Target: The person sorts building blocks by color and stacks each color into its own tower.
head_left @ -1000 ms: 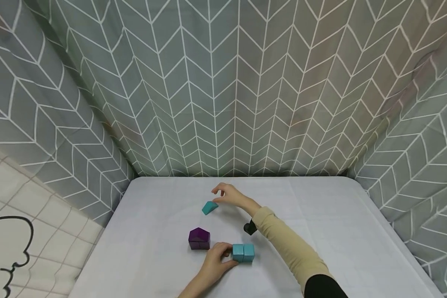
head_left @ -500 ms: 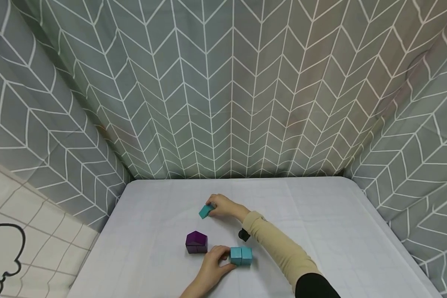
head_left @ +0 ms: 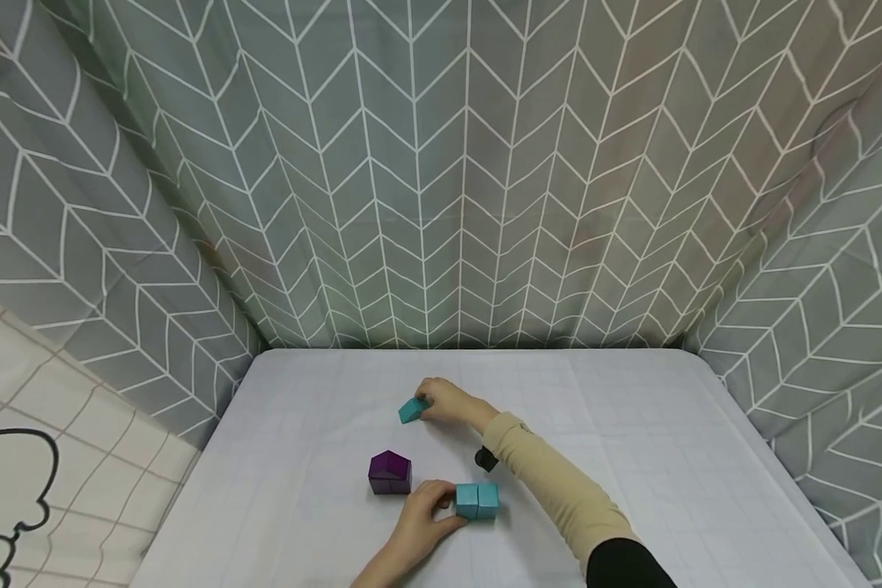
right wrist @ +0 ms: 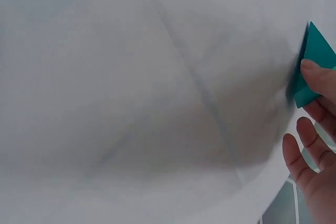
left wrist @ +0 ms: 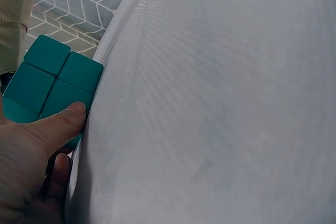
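Observation:
My left hand (head_left: 420,527) grips a group of teal cubes (head_left: 478,501) from the left near the table's front, thumb in front and fingers behind. In the left wrist view the cubes (left wrist: 55,80) form a two-by-two face, with the thumb lying over the lower right one. Farther back, my right hand (head_left: 452,403) pinches a teal triangular block (head_left: 412,410). The right wrist view shows this triangular block (right wrist: 313,56) between thumb and index finger, close to the cloth, the other fingers loosely bent.
Left of my left hand stands a purple house-shaped block stack (head_left: 390,472) with a peaked top. A white cloth covers the table (head_left: 595,408). Patterned grey curtains (head_left: 441,180) hang behind and at both sides. A small black device (head_left: 487,458) sits under my right wrist.
My right hand has come down from hovering with fingers apart and taken hold of the teal triangular block. My left hand keeps its grip on the cubes. The head view shifts slightly.

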`<move>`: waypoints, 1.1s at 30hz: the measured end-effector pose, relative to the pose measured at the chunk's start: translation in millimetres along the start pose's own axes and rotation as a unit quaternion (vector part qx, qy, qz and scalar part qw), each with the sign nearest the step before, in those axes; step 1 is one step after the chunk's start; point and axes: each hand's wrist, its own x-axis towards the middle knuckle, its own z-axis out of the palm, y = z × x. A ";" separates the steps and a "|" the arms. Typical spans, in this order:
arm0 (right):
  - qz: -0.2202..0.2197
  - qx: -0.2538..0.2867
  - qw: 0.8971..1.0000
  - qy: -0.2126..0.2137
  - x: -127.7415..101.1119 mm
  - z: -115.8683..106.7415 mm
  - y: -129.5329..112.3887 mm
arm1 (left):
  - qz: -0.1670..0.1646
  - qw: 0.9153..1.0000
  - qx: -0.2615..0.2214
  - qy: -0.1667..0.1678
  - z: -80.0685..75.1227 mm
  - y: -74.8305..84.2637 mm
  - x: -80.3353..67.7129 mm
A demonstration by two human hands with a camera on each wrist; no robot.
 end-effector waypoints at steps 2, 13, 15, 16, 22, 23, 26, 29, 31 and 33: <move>0.018 -0.004 1.000 0.000 -4.9 -12.0 -10.3 | 0.008 1.000 0.003 0.003 0.2 0.5 0.5; 0.068 -0.044 0.995 0.058 -21.8 -68.1 -18.1 | 0.006 1.000 0.003 0.004 0.3 4.7 0.2; 0.062 -0.037 0.994 0.082 -24.8 -82.6 -21.1 | 0.000 1.000 0.005 0.004 -0.7 4.8 0.9; 0.061 -0.032 0.993 0.092 -26.4 -89.7 -23.0 | 0.000 1.000 0.007 0.005 -1.3 4.7 1.1; 0.054 -0.022 0.989 0.137 -38.8 -121.3 -31.4 | -0.014 1.000 0.005 -0.001 -4.6 4.1 1.4; 0.053 -0.019 0.988 0.141 -41.9 -125.0 -33.4 | -0.015 1.000 0.004 -0.002 -4.5 3.9 1.4; 0.043 -0.017 0.988 0.148 -52.3 -133.4 -41.2 | -0.011 1.000 0.005 0.000 -3.9 3.7 1.4; 0.028 -0.024 0.988 0.153 -63.9 -138.7 -51.8 | -0.002 1.000 0.005 0.006 -3.0 4.0 1.0; 0.021 -0.040 0.987 0.155 -71.8 -140.4 -59.3 | 0.001 1.000 0.005 0.006 -2.8 4.0 0.8; 0.007 -0.047 0.986 0.161 -80.1 -141.7 -68.3 | 0.002 1.000 0.003 0.006 -2.6 3.4 1.0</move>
